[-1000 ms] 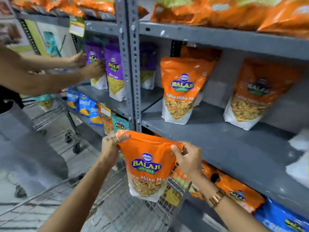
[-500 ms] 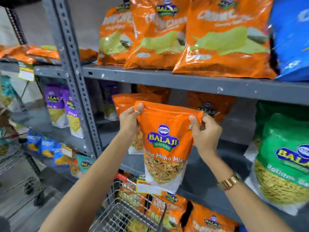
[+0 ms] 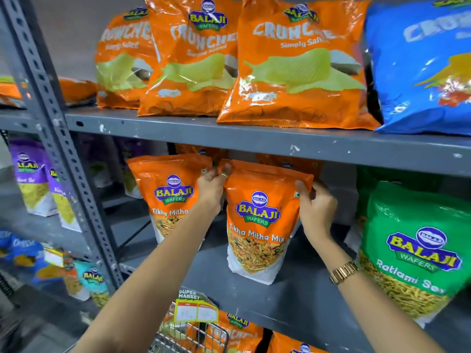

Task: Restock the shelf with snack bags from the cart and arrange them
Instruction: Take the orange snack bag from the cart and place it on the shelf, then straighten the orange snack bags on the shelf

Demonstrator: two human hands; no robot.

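An orange Tikha Mitha Mix bag [image 3: 257,225] stands upright on the grey middle shelf [image 3: 293,301]. My left hand [image 3: 212,187] pinches its top left corner and my right hand [image 3: 316,207] grips its top right edge. A second orange Tikha Mitha Mix bag [image 3: 168,194] stands just to its left, partly behind my left forearm. More orange bags show behind them in the shadow. The wire cart [image 3: 193,337] shows only its rim at the bottom centre.
A green Ratlami Sev bag [image 3: 413,245] stands close on the right. Orange Crunchex bags [image 3: 298,64] and a blue bag [image 3: 420,62] fill the shelf above. Purple bags [image 3: 33,179] sit left of the grey upright post [image 3: 63,149]. A price tag [image 3: 195,308] hangs on the shelf edge.
Both hands lifted the orange bag up out of the cart and carried it forward onto the middle shelf, where its base now rests beside the other orange bag.
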